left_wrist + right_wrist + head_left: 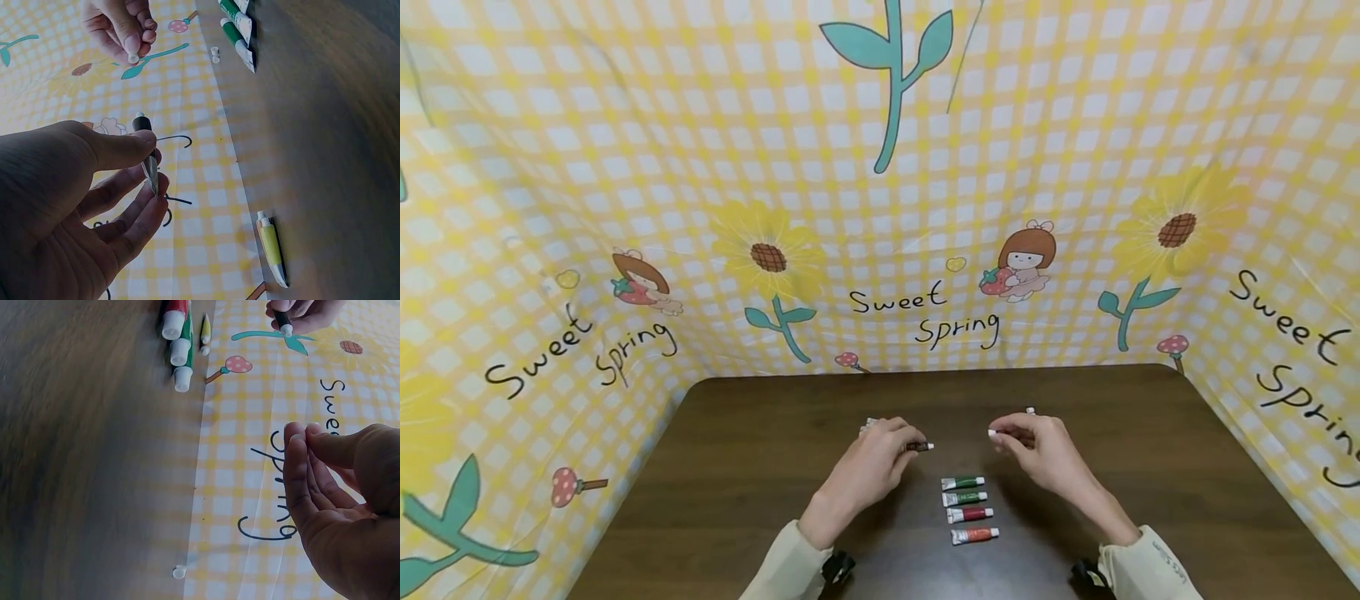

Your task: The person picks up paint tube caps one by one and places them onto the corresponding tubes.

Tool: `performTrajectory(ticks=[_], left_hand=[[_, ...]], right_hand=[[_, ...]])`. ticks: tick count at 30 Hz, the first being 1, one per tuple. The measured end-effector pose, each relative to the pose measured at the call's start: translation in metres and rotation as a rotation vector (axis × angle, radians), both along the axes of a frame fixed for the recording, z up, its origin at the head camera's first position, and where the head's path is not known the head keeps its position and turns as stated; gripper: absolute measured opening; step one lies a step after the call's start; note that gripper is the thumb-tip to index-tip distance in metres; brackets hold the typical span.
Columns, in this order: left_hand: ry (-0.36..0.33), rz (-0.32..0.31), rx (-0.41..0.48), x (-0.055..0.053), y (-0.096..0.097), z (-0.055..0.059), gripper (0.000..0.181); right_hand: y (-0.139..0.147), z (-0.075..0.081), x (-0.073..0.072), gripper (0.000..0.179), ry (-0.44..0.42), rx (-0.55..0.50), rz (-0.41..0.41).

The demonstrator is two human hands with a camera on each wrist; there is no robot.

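Basically, left hand pinches dark tube, long axis sideways, white tip toward right hand, which pinches white cap, apart.

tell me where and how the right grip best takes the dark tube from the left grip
Best pinch the dark tube at its dark end, beside the white tip, coming from the right. That end points free toward the right grip, while the left grip pinches farther back, toward the thin tail. The right grip's white piece would likely need setting down first.
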State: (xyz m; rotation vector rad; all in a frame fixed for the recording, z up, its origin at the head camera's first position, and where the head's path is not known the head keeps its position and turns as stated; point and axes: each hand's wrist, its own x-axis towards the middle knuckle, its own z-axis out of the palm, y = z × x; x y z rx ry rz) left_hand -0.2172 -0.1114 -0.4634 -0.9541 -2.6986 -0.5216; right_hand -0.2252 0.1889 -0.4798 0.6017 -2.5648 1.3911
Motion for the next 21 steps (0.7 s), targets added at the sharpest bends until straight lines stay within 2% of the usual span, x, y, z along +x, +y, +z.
performTrajectory(ticks=[12,21], left_hand=[[0.042,-0.012,0.000,0.005,0.002,0.003,0.014],[0.028,-0.023,0.007,0.006,0.005,0.004,0.014]], right_hand=[[-0.008,-0.001,0.003,0.008,0.025,-0.011,0.028],[-0.012,-0.001,0.005,0.006,0.093,-0.020,0.052]])
